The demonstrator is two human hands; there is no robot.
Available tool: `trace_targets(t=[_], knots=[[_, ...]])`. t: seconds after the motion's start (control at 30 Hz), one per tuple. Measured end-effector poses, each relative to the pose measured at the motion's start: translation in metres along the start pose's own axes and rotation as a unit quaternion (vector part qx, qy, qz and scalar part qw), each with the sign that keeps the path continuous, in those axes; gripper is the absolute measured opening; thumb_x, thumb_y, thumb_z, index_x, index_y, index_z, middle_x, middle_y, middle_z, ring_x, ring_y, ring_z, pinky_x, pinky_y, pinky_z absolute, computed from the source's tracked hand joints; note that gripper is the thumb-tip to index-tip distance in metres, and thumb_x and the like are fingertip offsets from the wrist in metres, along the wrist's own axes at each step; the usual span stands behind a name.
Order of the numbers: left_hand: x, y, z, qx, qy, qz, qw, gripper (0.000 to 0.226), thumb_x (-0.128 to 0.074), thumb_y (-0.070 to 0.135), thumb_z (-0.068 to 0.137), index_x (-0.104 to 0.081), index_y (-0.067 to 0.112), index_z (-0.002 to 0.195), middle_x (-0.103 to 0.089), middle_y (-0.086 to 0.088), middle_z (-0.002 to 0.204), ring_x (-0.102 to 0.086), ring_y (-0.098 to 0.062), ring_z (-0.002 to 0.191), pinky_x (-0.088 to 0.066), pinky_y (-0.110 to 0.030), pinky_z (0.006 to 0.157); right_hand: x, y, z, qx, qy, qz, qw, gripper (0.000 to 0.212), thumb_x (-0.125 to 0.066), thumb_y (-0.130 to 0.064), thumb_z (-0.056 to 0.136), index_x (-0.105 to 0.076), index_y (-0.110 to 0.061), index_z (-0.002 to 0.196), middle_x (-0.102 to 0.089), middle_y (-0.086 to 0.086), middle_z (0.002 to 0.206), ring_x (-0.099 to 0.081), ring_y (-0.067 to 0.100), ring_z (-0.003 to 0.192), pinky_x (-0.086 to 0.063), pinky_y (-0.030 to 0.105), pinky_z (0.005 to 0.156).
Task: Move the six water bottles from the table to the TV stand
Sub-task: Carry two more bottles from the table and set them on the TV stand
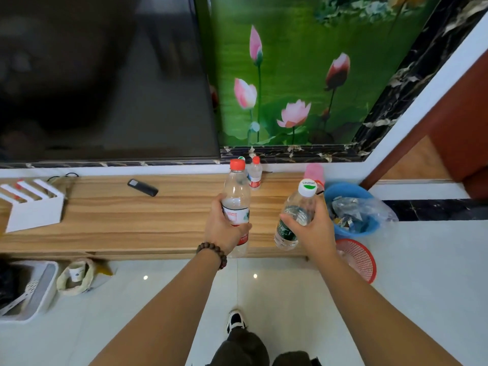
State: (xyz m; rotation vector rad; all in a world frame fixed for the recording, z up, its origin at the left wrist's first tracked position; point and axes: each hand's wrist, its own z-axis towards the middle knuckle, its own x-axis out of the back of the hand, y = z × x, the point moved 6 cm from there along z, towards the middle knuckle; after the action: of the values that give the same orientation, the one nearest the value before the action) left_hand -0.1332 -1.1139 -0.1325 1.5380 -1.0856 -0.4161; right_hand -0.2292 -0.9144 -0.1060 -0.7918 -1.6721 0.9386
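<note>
Two hands each grip one bottle: left (pixel 224 225) red-capped (pixel 235 204), right (pixel 314 228) white-capped (pixel 295 215) (labels blurred).

Bare TV stand (pixel 137 217) ahead, two bottles (pixel 254 173) behind, remote (pixel 142 187) left

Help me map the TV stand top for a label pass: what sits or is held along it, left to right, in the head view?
White box → black remote → red-capped bottle in the left hand → small red-capped bottle → white-capped bottle in the right hand.
</note>
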Motion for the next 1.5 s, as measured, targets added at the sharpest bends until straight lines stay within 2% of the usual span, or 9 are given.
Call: trace_targets(t=[0.17,0.37,0.5,0.63,0.8,1.0,1.27,1.37,1.5], knots=[[-0.014,-0.003,0.053,0.021,0.025,-0.006,0.999,0.081,-0.084,0.010,0.064,-0.037,0.031,0.127,-0.062,0.012,0.105,-0.061,-0.006,0.093,-0.045,-0.020,0.074,-0.015,0.003,0.059,0.005,-0.015,-0.020,1.000,0.066,-0.080,-0.031,0.072,-0.046,-0.021,0.128,-0.055,-0.010,0.115,-0.053,0.011,0.106,-0.043,0.030,0.090],[-0.041,-0.065,0.128,-0.003,0.065,0.007,0.998,0.084,-0.086,0.016,0.061,-0.037,0.036,0.127,-0.061,0.023,0.102,-0.062,-0.005,0.095,-0.049,-0.027,0.082,-0.074,0.072,0.136,0.015,-0.043,0.000,0.999,0.069,-0.082,-0.038,0.066,-0.046,-0.025,0.123,-0.064,-0.006,0.113,-0.062,0.015,0.104,-0.052,0.038,0.089],[-0.067,-0.126,0.182,-0.033,0.062,0.012,0.997,0.085,-0.084,0.015,0.064,-0.034,0.039,0.128,-0.060,0.025,0.101,-0.061,0.000,0.093,-0.047,-0.021,0.076,-0.123,0.125,0.181,0.034,-0.042,0.002,0.999,0.071,-0.081,-0.043,0.066,-0.045,-0.026,0.125,-0.064,-0.009,0.114,-0.062,0.013,0.103,-0.052,0.036,0.087],[-0.086,-0.192,0.236,-0.063,0.062,0.015,0.996,0.095,-0.084,0.016,0.063,-0.028,0.037,0.138,-0.062,0.019,0.111,-0.063,-0.004,0.098,-0.052,-0.026,0.083,-0.175,0.173,0.224,0.068,-0.044,0.021,0.996,0.072,-0.082,-0.040,0.066,-0.045,-0.026,0.126,-0.063,-0.009,0.116,-0.060,0.013,0.107,-0.051,0.037,0.092],[-0.097,-0.247,0.288,-0.103,0.075,0.013,0.992,0.094,-0.087,0.015,0.063,-0.031,0.033,0.137,-0.060,0.024,0.106,-0.061,0.009,0.093,-0.050,-0.013,0.076,-0.217,0.208,0.273,0.120,-0.039,0.025,0.992,0.071,-0.083,-0.039,0.066,-0.046,-0.024,0.125,-0.063,-0.006,0.120,-0.059,0.015,0.111,-0.049,0.040,0.095],[-0.111,-0.282,0.327,-0.136,0.075,0.047,0.987,0.089,-0.089,0.021,0.060,-0.029,0.044,0.123,-0.062,0.017,0.108,-0.064,-0.007,0.099,-0.055,-0.034,0.088,-0.238,0.226,0.298,0.170,-0.044,0.037,0.984,0.068,-0.083,-0.031,0.067,-0.047,-0.026,0.124,-0.061,-0.009,0.120,-0.058,0.012,0.111,-0.048,0.039,0.097],[-0.122,-0.290,0.339,-0.162,0.085,0.058,0.981,0.106,-0.090,0.027,0.057,-0.025,0.035,0.140,-0.060,0.007,0.124,-0.060,-0.015,0.112,-0.052,-0.040,0.094,-0.248,0.238,0.306,0.191,-0.049,0.044,0.979,0.074,-0.084,-0.035,0.063,-0.046,-0.032,0.126,-0.062,-0.012,0.122,-0.059,0.011,0.113,-0.049,0.042,0.098],[-0.124,-0.294,0.337,-0.157,0.079,0.045,0.983,0.121,-0.092,0.035,0.050,-0.016,0.038,0.144,-0.054,0.008,0.135,-0.055,-0.012,0.121,-0.048,-0.043,0.099,-0.251,0.240,0.305,0.186,-0.054,0.054,0.980,0.085,-0.086,-0.033,0.062,-0.040,-0.028,0.134,-0.055,-0.018,0.123,-0.054,0.007,0.114,-0.045,0.033,0.098],[-0.121,-0.301,0.327,-0.154,0.095,0.025,0.983,0.140,-0.087,0.057,0.043,0.000,0.034,0.150,-0.025,0.001,0.155,-0.030,-0.014,0.141,-0.033,-0.041,0.113,-0.254,0.255,0.302,0.188,-0.070,0.059,0.978,0.112,-0.088,-0.033,0.059,-0.019,-0.032,0.147,-0.036,-0.028,0.135,-0.038,0.001,0.129,-0.033,0.027,0.106]])
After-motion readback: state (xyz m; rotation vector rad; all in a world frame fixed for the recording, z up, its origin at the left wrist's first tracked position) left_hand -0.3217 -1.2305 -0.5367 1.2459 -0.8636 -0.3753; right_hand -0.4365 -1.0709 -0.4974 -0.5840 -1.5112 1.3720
